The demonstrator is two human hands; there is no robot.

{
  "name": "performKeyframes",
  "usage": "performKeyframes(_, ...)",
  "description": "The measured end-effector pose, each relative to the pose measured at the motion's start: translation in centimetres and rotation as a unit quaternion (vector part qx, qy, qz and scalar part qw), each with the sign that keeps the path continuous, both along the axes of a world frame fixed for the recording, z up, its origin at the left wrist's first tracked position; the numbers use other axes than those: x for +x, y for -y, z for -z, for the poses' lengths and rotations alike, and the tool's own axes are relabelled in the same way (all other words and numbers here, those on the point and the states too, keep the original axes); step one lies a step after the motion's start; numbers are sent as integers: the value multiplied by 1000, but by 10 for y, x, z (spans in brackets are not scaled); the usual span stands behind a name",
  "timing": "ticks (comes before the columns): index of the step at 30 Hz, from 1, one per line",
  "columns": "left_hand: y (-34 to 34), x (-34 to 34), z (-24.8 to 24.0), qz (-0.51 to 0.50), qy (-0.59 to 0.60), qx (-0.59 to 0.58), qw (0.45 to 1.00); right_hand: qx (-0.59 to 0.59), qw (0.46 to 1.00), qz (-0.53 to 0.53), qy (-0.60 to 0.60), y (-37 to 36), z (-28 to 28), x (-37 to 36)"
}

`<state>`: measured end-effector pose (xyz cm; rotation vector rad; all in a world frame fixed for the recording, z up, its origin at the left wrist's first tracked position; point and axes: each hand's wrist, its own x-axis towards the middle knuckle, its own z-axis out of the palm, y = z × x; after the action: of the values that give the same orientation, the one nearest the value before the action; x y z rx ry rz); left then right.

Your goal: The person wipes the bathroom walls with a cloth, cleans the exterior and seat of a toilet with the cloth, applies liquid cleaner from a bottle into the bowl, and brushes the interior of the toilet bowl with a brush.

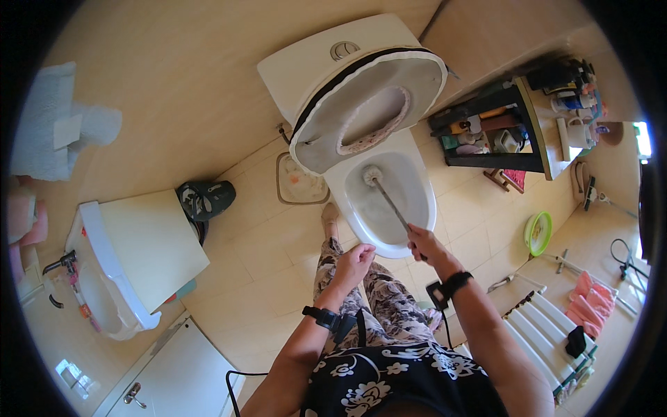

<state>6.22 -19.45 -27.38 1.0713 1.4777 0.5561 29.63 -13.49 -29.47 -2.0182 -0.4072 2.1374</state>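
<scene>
My right hand [425,244] is wrapped round the thin handle of a toilet brush [390,201]. The brush slants down into the white toilet bowl [426,191], its round white bristle head against the inner wall at the back left. By the front rim of the bowl, my left hand [356,264] is loosely closed, with no object showing in its fingers. Both the seat and the lid [323,142] are raised against the cistern [295,59]; a pale fabric cover edges the seat.
Left of the toilet stands a waste bin [279,184] with a liner. A washbasin cabinet [149,243] is farther left, beside a dark bag [208,201]. To the right are a loaded shelf unit [542,132], a green basin [538,234] and a white radiator [538,333] with pink cloth.
</scene>
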Motion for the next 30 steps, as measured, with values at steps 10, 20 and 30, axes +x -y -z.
performKeyframes(10,-3,9,4,25,-9,27,999,38,992,-111,48,-5,9,9)
performKeyframes(20,-12,24,2,51,20,-27,998,127,922,-345,117,31,35,17)
performKeyframes(30,-6,14,8,40,24,-19,999,74,900,-418,98,36,-84,43)
